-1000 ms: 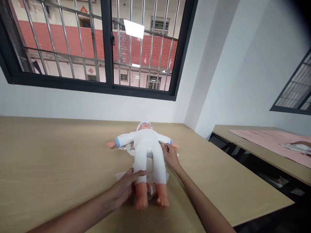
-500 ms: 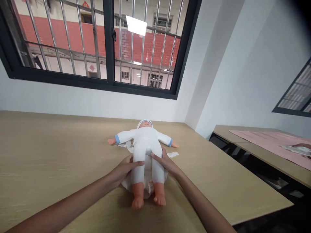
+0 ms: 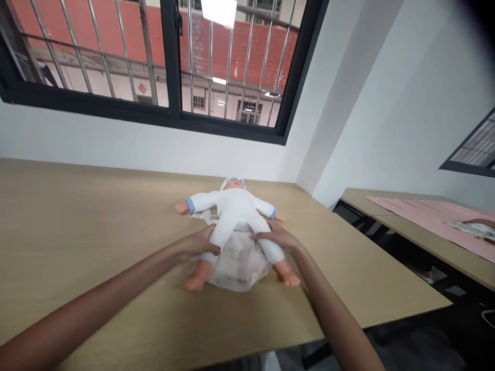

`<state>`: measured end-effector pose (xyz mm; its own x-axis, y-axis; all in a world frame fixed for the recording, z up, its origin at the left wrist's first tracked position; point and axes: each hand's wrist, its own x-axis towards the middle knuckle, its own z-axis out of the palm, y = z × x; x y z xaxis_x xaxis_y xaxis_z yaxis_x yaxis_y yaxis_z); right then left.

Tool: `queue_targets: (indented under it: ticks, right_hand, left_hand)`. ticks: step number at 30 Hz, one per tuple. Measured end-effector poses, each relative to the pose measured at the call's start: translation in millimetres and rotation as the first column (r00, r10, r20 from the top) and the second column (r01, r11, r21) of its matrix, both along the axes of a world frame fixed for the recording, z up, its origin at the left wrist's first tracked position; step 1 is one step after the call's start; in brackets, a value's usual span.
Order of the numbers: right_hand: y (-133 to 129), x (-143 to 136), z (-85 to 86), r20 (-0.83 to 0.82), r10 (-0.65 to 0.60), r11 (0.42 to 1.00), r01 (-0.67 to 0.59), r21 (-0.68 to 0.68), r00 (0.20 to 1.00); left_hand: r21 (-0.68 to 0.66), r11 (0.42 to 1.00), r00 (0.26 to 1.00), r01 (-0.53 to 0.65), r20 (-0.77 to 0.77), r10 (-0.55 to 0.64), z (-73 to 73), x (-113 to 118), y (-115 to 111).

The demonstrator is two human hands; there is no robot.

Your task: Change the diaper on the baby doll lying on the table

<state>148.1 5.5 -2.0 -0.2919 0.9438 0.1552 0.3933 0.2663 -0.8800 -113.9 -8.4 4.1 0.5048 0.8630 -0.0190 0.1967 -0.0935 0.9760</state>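
Observation:
A baby doll (image 3: 237, 206) in a white suit with blue cuffs lies on its back, head toward the window, arms stretched sideways, legs spread. Around the doll's leg on the left my left hand (image 3: 204, 241) is closed, thumb on top. My right hand (image 3: 276, 235) grips the other leg at the thigh, with its thumb toward the inside. Between and under the legs lies a thin whitish sheet (image 3: 235, 263), perhaps a diaper; blur hides its detail. White strips (image 3: 204, 214) show beside the doll's waist.
The doll lies on a wooden table (image 3: 96, 206) whose front edge is close below. Behind it are a wall and a barred window (image 3: 176, 111). At the right, across a dark gap, another table carries a pink cloth (image 3: 417, 211) and a white item (image 3: 472, 229).
Both hands have moved apart, spreading the doll's legs outward, and more of the whitish sheet shows between them. The view has tilted down, bringing the table's front edge into sight.

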Motion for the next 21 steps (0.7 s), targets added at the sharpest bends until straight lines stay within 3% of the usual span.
queue_targets:
  ticks: [4,7,11,16,21]
  right_hand:
    - [-3,5,3.8,0.221,-0.042,0.985,0.003,0.174,0.974]
    - [-7,3,1.0,0.336,-0.041,0.963,-0.052,0.264,0.941]
    - [-11,5,-9.8,0.523,-0.147,0.940,-0.047,0.339,0.840]
    - [-21,10,-25.8,0.692,-0.374,0.781,-0.193,0.594,0.618]
    - [-31,11,-33.7,0.755,-0.422,0.680,-0.375,0.630,0.502]
  left_hand:
    - [-0.069,0.989,0.981,0.128,-0.135,-0.136,11.2,-12,10]
    - [-0.052,0.993,0.980,0.109,-0.164,-0.117,13.5,-14,12]
    - [-0.047,0.993,0.975,0.110,-0.188,-0.117,11.8,-10,9]
    - [-0.057,0.988,0.988,0.147,-0.044,-0.149,1.0,-7,7]
    - [-0.088,0.986,0.990,0.141,0.015,-0.140,-5.2,-7,5]
